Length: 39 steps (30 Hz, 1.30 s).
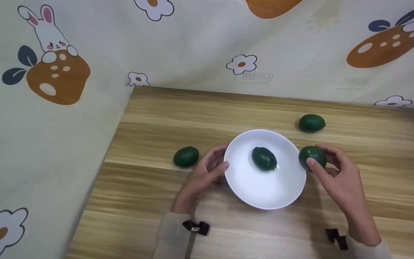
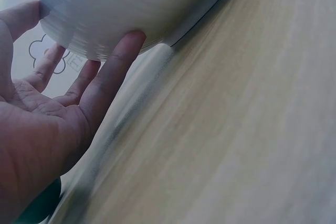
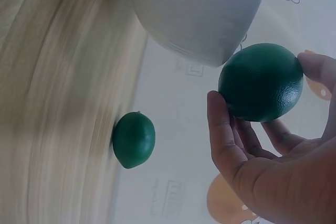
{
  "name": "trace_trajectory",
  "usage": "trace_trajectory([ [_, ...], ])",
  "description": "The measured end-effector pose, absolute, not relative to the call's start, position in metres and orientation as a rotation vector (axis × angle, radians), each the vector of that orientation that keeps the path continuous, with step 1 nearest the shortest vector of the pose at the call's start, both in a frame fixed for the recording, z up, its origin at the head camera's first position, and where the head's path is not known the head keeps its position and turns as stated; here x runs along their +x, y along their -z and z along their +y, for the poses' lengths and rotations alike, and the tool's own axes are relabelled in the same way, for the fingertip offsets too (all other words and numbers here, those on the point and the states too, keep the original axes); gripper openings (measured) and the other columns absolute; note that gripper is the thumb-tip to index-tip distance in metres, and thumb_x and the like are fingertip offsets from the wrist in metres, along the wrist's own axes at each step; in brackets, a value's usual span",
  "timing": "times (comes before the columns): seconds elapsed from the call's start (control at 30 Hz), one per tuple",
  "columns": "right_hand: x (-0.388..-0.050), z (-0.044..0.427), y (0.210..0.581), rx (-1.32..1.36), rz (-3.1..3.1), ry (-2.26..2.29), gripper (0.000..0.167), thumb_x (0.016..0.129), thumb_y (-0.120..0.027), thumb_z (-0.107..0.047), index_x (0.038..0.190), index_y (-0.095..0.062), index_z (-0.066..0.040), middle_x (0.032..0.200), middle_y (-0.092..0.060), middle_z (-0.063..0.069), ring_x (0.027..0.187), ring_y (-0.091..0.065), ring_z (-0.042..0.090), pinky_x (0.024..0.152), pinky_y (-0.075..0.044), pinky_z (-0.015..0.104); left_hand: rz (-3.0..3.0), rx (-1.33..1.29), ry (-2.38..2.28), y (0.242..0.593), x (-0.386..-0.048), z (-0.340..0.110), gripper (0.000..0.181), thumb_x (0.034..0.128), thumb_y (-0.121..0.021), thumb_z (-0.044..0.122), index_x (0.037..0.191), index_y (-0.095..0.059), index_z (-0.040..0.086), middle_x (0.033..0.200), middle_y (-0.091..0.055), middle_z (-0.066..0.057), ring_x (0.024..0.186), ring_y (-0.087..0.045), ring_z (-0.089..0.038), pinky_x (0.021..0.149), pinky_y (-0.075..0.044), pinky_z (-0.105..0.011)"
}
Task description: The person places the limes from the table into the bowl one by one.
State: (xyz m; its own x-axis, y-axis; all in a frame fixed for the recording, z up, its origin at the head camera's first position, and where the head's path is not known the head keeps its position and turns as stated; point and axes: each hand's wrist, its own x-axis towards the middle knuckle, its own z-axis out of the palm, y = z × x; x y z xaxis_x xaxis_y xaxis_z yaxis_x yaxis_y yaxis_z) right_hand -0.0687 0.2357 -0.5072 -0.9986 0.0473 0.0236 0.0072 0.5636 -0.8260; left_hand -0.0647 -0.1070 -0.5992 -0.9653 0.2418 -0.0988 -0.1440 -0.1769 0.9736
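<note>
A white bowl (image 1: 264, 194) stands on the table with one dark green lime (image 1: 264, 158) inside it. My left hand (image 1: 207, 169) holds the bowl's left side, thumb at the rim and fingers against the outer wall, as the left wrist view also shows. At the bowl's right rim, my right hand (image 1: 340, 176) grips a second lime (image 3: 261, 82) between thumb and fingers. That lime is raised off the table beside the bowl's wall. Left of my left hand lies another lime (image 1: 186, 157).
One more lime (image 1: 312, 123) lies on the table behind my right hand. The wood-grain table (image 1: 164, 126) meets a pale printed cloth (image 1: 192, 46) at its back and left edges. Black straps (image 1: 197, 227) cross the sleeves near both wrists.
</note>
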Motion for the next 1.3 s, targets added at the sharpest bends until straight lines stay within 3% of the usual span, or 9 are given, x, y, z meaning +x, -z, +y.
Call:
trace_trajectory([
  [0.23,-0.065,0.232,0.505,-0.019,-2.712,-1.442,0.051,0.098,-0.077,-0.020,0.144,-0.060,-0.008,0.138,-0.061,0.005,0.108,-0.059,-0.008,0.083,-0.053,0.004,1.851,0.142,-2.226,0.600,-0.065,-0.107,0.056,0.1019,-0.071,0.024,0.153,-0.050,0.014,0.160,-0.052,-0.008,0.151,-0.049,-0.026,0.122,-0.044,-0.041],
  [0.43,-0.063,0.227,0.503,0.024,-2.679,-1.472,0.047,0.097,-0.079,-0.017,0.140,-0.063,-0.006,0.128,-0.061,-0.007,0.108,-0.062,-0.005,0.083,-0.055,0.007,1.825,0.194,-2.258,0.602,-0.065,-0.108,0.056,0.1032,-0.068,0.019,0.154,-0.047,0.008,0.159,-0.051,-0.016,0.148,-0.051,-0.031,0.112,-0.052,-0.036],
  [0.67,-0.060,0.223,0.501,0.038,-2.703,-1.480,0.048,0.098,-0.078,-0.018,0.141,-0.062,-0.006,0.137,-0.062,0.006,0.111,-0.060,-0.007,0.085,-0.053,0.006,1.833,0.179,-2.249,0.603,-0.066,-0.108,0.055,0.1024,-0.069,0.018,0.153,-0.049,0.009,0.159,-0.052,-0.013,0.149,-0.050,-0.028,0.117,-0.048,-0.036],
  [1.0,-0.057,0.214,0.498,0.088,-2.711,-1.470,0.049,0.095,-0.081,-0.017,0.139,-0.063,-0.005,0.137,-0.067,0.011,0.110,-0.060,-0.009,0.085,-0.053,0.005,1.834,0.123,-2.228,0.600,-0.067,-0.108,0.058,0.1020,-0.071,0.023,0.154,-0.049,0.014,0.161,-0.051,-0.008,0.153,-0.046,-0.025,0.126,-0.039,-0.045],
  [1.2,-0.056,0.211,0.498,0.100,-2.719,-1.467,0.050,0.095,-0.081,-0.018,0.139,-0.063,-0.005,0.139,-0.066,0.013,0.111,-0.059,-0.010,0.085,-0.053,0.004,1.824,0.127,-2.233,0.601,-0.066,-0.109,0.057,0.1019,-0.071,0.024,0.154,-0.049,0.014,0.161,-0.051,-0.008,0.151,-0.048,-0.025,0.121,-0.045,-0.038],
  [1.3,-0.056,0.210,0.499,0.119,-2.712,-1.473,0.049,0.095,-0.081,-0.017,0.139,-0.063,-0.004,0.138,-0.067,0.013,0.111,-0.060,-0.009,0.085,-0.053,0.005,1.822,0.148,-2.235,0.602,-0.066,-0.109,0.057,0.1024,-0.069,0.022,0.154,-0.049,0.013,0.159,-0.052,-0.011,0.146,-0.053,-0.028,0.109,-0.053,-0.034],
])
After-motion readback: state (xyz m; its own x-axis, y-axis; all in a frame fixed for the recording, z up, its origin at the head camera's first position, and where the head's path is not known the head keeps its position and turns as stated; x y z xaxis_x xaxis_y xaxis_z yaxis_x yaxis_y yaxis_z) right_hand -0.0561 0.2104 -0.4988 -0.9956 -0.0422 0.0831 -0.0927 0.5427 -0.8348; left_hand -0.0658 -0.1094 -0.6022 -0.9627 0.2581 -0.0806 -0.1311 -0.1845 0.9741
